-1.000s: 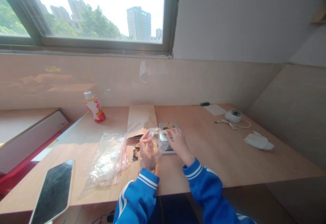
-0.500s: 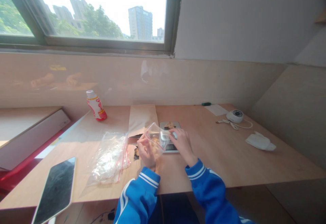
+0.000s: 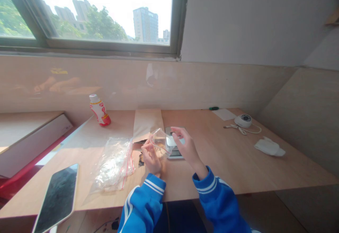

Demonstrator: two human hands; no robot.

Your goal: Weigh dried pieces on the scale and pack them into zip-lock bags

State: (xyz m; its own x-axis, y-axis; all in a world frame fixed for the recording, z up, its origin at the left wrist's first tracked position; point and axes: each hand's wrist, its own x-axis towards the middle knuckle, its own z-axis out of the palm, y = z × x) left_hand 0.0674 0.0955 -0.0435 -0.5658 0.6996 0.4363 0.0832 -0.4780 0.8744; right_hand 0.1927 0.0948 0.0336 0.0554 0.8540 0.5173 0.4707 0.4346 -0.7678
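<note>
Nearest the camera, two blue sleeves with white stripes reach over the front edge of the wooden desk [image 3: 238, 162]. At the near left corner lies one tablet [image 3: 57, 196], dark screen up, overhanging the edge. Just beyond it and to its right lies one heap of clear zip bags [image 3: 113, 164] with red seal lines.

The left hand [image 3: 150, 157] has its fingers pinched together on the near edge of one small clear zip bag [image 3: 159, 142], which is lifted off the desk between the two hands. The right hand [image 3: 185, 145] has thumb and forefinger closed on the bag's far upper edge, its other fingers loosely curled. A few dark pieces [image 3: 141, 160] lie on the desk just left of the left hand; their number is too small to tell.

Directly behind the bag sits one small digital scale [image 3: 173, 144], partly hidden by the hands. One brown paper bag [image 3: 147, 123] lies flat beside it, on the left.

Farther back stand one small red-and-white drink bottle [image 3: 98, 110] at the left, and on the right one crumpled white cloth [image 3: 268, 146], one round white device [image 3: 243, 120] with a cable, one sheet of white paper [image 3: 224, 114] and one green pen [image 3: 213, 108]. One window [image 3: 100, 14] spans the wall above.
</note>
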